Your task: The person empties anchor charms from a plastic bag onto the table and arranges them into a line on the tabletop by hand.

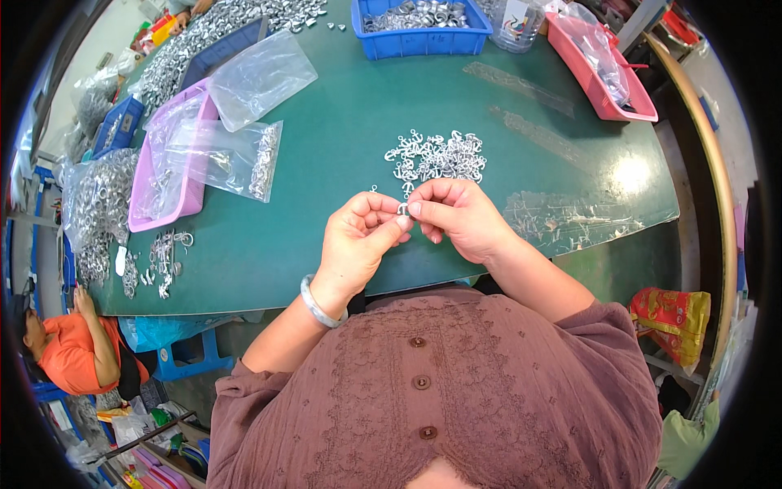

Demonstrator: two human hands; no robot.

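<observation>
Near the table's front edge, my left hand [355, 238] and my right hand [461, 218] meet fingertip to fingertip. Pinched between them is a small silver anchor charm [403, 209], partly covered by the fingers. Another anchor charm [407, 189] shows just beyond the fingertips; whether it is joined to the held one I cannot tell. Farther out lies a loose pile of silver anchor charms [444, 156], with a tiny ring-shaped piece [374, 188] apart from it on the left.
The green table [342, 106] carries a pink tray [194, 196] with plastic bags at left. A blue bin [423, 45] of metal parts stands at the far side, a red tray [607, 102] at far right. Another person [77, 350] is at the left edge.
</observation>
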